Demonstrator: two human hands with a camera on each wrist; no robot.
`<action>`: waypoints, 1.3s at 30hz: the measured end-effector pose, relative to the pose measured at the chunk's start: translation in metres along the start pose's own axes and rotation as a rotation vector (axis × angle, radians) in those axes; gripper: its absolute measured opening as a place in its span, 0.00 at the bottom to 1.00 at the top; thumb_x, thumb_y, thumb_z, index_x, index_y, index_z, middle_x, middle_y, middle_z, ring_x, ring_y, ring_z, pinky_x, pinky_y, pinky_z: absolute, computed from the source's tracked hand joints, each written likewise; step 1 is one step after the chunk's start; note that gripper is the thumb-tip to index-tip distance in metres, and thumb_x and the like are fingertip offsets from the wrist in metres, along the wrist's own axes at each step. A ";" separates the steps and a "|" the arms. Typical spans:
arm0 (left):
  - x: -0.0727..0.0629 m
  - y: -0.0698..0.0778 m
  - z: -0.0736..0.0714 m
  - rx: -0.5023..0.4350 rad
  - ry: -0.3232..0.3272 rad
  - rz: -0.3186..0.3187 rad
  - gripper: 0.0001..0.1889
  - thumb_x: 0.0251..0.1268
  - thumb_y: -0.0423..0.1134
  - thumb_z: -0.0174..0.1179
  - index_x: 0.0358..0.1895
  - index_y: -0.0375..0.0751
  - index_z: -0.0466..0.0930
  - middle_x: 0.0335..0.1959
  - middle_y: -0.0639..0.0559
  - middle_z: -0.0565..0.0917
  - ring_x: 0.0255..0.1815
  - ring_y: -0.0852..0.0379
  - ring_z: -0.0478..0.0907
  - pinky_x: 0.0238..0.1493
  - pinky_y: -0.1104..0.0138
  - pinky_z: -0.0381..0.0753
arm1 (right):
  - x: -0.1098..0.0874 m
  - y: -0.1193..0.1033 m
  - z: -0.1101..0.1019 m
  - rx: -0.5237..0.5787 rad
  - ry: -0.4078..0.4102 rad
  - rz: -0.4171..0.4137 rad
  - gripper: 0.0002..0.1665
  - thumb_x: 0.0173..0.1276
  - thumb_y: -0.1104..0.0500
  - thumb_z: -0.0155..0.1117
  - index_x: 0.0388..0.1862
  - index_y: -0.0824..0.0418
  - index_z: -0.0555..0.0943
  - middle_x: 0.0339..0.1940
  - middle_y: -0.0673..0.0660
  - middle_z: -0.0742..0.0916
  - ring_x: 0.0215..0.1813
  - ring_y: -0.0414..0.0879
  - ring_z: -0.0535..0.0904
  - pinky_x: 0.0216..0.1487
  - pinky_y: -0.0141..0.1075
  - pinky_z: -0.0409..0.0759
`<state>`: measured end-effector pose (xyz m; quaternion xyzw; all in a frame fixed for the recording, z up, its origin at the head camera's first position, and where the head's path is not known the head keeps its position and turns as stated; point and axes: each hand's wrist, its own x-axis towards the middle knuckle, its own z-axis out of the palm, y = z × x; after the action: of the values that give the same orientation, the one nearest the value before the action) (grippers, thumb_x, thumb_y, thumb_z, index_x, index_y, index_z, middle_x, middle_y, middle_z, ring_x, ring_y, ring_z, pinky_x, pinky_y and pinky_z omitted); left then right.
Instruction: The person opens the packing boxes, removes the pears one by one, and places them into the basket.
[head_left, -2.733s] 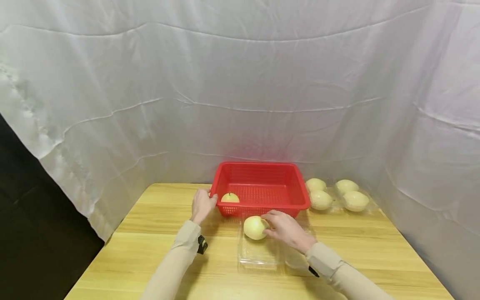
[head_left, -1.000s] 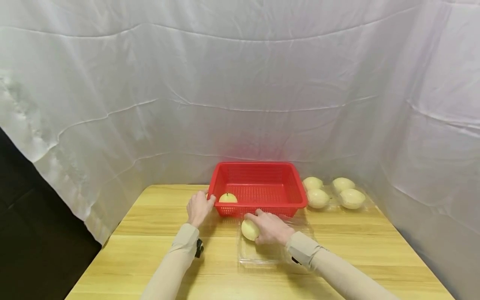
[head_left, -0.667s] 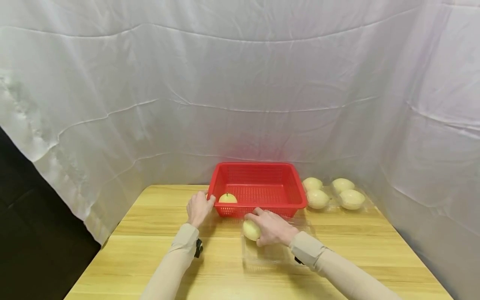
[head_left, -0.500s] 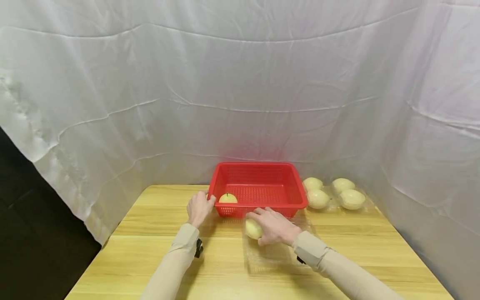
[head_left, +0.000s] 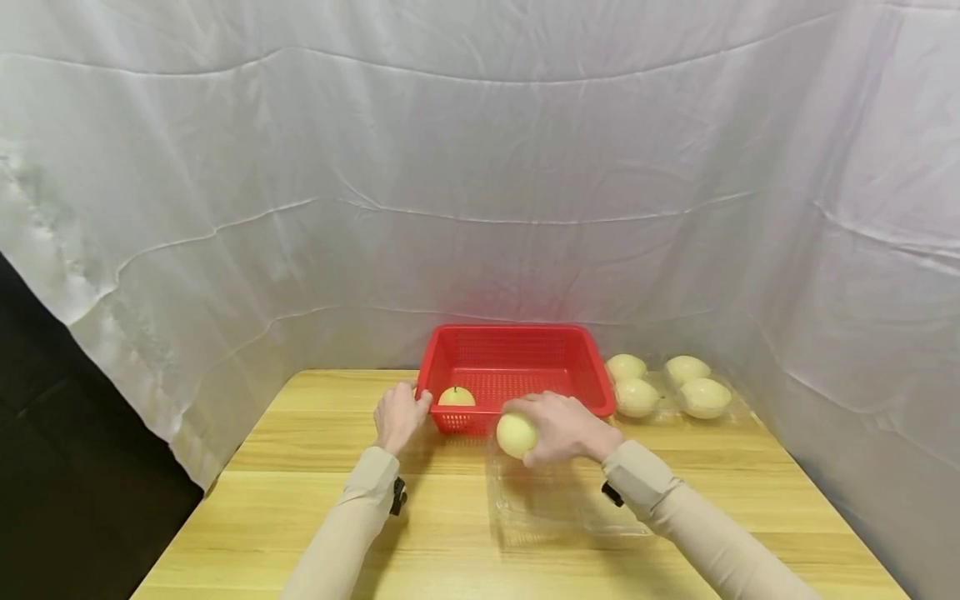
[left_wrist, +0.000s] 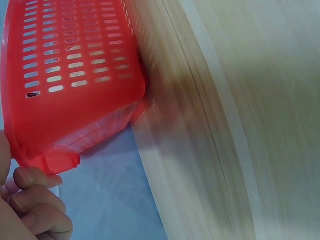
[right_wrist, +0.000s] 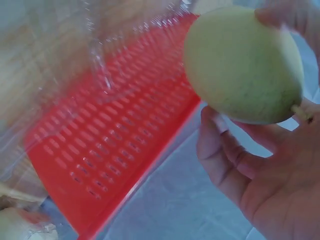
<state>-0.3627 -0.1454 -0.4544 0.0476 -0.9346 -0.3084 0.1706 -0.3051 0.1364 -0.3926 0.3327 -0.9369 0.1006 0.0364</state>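
Observation:
My right hand (head_left: pixel 566 427) grips a pale yellow pear (head_left: pixel 516 435) above a clear plastic clamshell box (head_left: pixel 536 504), in front of the basket. In the right wrist view, thumb and fingers stand around the pear (right_wrist: pixel 240 65), its short stem toward the palm. My left hand (head_left: pixel 399 415) holds the near left corner of a red plastic basket (head_left: pixel 525 412). The left wrist view shows the curled fingers (left_wrist: pixel 42 205) under the basket's rim. Another pear (head_left: pixel 456 397), stem up, lies in the basket's near left corner.
Right of the basket stands a second clear clamshell (head_left: pixel 667 410) with several pears, two of them (head_left: pixel 636 397) close by the basket wall. A pale cloth curtain (head_left: pixel 480 208) rises behind the wooden table (head_left: pixel 300 467).
My right hand has raised the pear up out of the clear box, up and slightly right. The box has shifted a little to the right. My left hand stays on the basket.

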 end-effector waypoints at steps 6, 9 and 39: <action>-0.001 0.001 -0.001 0.003 0.003 -0.005 0.20 0.62 0.44 0.53 0.53 0.42 0.84 0.19 0.51 0.77 0.22 0.53 0.73 0.22 0.65 0.66 | 0.010 0.007 -0.010 0.165 0.064 0.035 0.42 0.42 0.51 0.74 0.63 0.48 0.76 0.55 0.50 0.81 0.51 0.44 0.76 0.40 0.40 0.77; -0.001 0.000 -0.002 -0.001 0.006 0.000 0.20 0.62 0.44 0.53 0.54 0.42 0.83 0.19 0.50 0.77 0.22 0.53 0.73 0.22 0.65 0.66 | 0.018 0.011 -0.009 0.194 0.124 0.042 0.42 0.42 0.51 0.75 0.62 0.49 0.77 0.54 0.50 0.81 0.50 0.45 0.75 0.40 0.39 0.76; -0.004 0.000 -0.001 -0.007 0.021 -0.013 0.18 0.63 0.45 0.54 0.52 0.44 0.85 0.23 0.50 0.81 0.26 0.51 0.75 0.23 0.64 0.66 | 0.076 0.010 0.032 0.414 0.361 0.318 0.48 0.52 0.48 0.73 0.71 0.47 0.63 0.54 0.55 0.82 0.46 0.50 0.79 0.45 0.44 0.81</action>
<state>-0.3588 -0.1448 -0.4546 0.0563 -0.9315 -0.3120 0.1786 -0.3707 0.0898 -0.4155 0.1589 -0.9152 0.3512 0.1173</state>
